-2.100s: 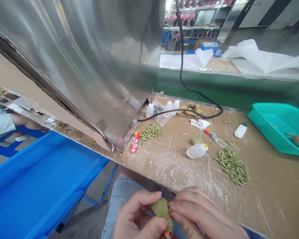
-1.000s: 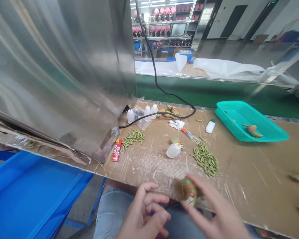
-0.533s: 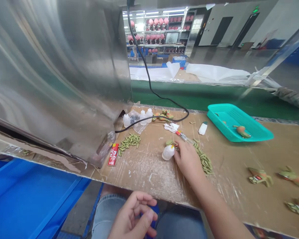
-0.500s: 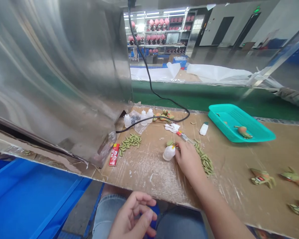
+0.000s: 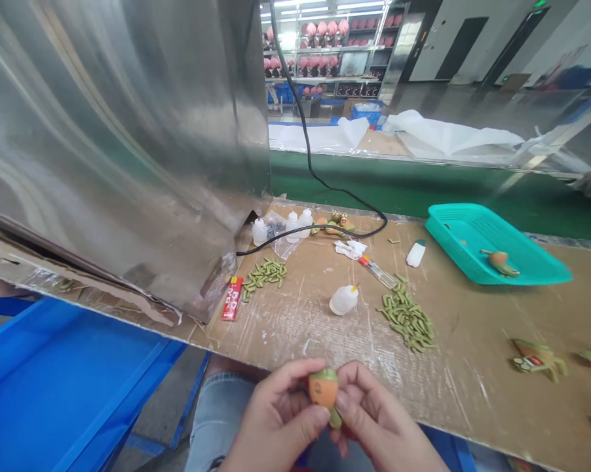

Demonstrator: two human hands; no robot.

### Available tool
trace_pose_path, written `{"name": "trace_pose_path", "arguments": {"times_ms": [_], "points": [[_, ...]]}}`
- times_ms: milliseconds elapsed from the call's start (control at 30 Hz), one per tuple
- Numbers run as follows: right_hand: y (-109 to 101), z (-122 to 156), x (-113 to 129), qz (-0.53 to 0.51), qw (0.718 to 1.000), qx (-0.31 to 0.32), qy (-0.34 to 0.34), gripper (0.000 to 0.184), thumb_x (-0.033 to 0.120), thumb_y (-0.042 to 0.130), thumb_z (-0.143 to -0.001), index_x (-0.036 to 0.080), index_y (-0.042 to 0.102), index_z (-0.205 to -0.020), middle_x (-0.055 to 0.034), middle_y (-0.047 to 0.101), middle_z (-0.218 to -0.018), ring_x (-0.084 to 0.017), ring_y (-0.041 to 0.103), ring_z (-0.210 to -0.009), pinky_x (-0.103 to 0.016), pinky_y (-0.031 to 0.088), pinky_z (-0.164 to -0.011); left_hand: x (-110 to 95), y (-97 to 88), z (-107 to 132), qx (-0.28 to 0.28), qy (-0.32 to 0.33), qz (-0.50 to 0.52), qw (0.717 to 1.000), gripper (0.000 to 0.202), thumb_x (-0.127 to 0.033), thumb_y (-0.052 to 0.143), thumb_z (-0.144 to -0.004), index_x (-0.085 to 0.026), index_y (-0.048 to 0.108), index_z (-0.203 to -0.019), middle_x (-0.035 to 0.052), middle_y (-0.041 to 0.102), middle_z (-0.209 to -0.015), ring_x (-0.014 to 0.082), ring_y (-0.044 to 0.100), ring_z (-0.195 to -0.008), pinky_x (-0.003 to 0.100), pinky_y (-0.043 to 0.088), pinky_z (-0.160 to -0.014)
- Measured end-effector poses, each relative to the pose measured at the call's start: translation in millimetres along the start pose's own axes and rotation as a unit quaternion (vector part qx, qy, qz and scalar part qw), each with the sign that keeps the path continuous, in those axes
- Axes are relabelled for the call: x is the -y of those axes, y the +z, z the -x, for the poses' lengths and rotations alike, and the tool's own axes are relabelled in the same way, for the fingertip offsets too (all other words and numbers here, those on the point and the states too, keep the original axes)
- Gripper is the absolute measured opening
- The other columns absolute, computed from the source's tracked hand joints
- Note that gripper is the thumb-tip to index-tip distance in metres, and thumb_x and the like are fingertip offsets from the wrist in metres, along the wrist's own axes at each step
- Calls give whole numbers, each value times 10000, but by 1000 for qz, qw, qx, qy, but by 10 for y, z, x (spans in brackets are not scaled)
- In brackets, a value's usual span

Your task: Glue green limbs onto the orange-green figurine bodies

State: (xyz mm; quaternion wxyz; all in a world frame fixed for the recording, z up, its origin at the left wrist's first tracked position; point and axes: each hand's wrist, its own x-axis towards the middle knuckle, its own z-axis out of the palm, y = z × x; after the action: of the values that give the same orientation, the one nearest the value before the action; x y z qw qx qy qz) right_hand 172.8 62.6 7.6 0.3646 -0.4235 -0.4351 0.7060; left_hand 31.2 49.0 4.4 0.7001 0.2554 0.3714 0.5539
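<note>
Close to the table's front edge, a small orange-and-green figurine [image 5: 324, 391] is held between my two hands. My left hand [image 5: 288, 416] grips it from the left with thumb and fingers. From the other side my right hand [image 5: 374, 416] has its thumb and fingers closed on the figurine's lower right, where a green limb-like part shows. Some of the fingertips are hidden behind it. Beyond the hands, a white squeeze bottle [image 5: 343, 300] with a yellow tip stands tilted. Small green pieces lie in a right pile [image 5: 407, 318] and a left pile [image 5: 265, 275].
A teal tray [image 5: 492, 252] holds another figurine. More figurines [image 5: 538, 359] lie at the right. White bottles [image 5: 292, 227], a black cable [image 5: 320, 229], a red packet [image 5: 232, 299] and a white-and-green object [image 5: 416, 253] are farther back. A metal panel [image 5: 128, 144] rises on the left.
My right hand has come back from behind the squeeze bottle to the table's front edge, bringing the figurine. My left hand, open before, has closed on it too. The view has shifted slightly.
</note>
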Motion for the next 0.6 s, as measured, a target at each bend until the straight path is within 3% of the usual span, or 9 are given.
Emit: {"name": "trace_pose_path", "arguments": {"times_ms": [67, 133, 233, 367, 533, 600], "points": [[-34, -133, -15, 127, 984, -105, -71, 308, 516, 473, -865, 208, 470, -874, 4, 562, -699, -145, 565, -624, -256, 461, -543, -66, -14, 6, -48, 25, 24, 998, 302, -207, 786, -645, -246, 715, -936, 18, 739, -805, 138, 651, -706, 227, 499, -626], [-180, -359, -1, 261, 929, -225, -133, 355, 504, 514, -833, 199, 456, -1006, -51, 574, -863, -189, 573, -738, -347, 490, -659, -109, -54, 28, -78, 44, 27, 996, 326, -247, 780, -658, -225, 697, -973, 25, 729, -786, 131, 627, -729, 212, 479, -633], [-411, -750, 31, 325, 887, -289, -155, 520, 458, 653, -711, 172, 427, -1082, -100, 516, -987, -257, 528, -857, -462, 437, -789, -125, -115, 75, -58, 25, 36, 997, 366, -312, 729, -716, -224, 657, -1065, 38, 718, -716, 139, 615, -657, 253, 488, -609], [-420, -903, 78, 343, 890, -251, -165, 355, 381, 658, -685, 192, 485, -930, -125, 548, -1048, -301, 524, -991, -492, 399, -886, -132, -176, 140, -44, 8, 50, 998, 372, -323, 731, -714, -259, 659, -1073, 35, 721, -695, 130, 607, -602, 254, 505, -550], [-136, -315, 213, 247, 953, -83, -154, 265, 368, 594, -818, 269, 453, -1019, -37, 663, -1003, -189, 661, -859, -293, 555, -711, -228, -231, 204, -6, -12, 74, 997, 372, -332, 715, -730, -320, 656, -1097, 38, 749, -814, 146, 660, -675, 307, 560, -632], [-97, -47, 258, 244, 953, -23, -180, 301, 372, 600, -833, 346, 438, -1085, 17, 683, -921, -153, 683, -748, -209, 564, -607, -272, -225, 222, 19, -21, 86, 996, 359, -331, 684, -761, -338, 645, -1118, 46, 758, -895, 167, 688, -740, 340, 561, -700]]}}
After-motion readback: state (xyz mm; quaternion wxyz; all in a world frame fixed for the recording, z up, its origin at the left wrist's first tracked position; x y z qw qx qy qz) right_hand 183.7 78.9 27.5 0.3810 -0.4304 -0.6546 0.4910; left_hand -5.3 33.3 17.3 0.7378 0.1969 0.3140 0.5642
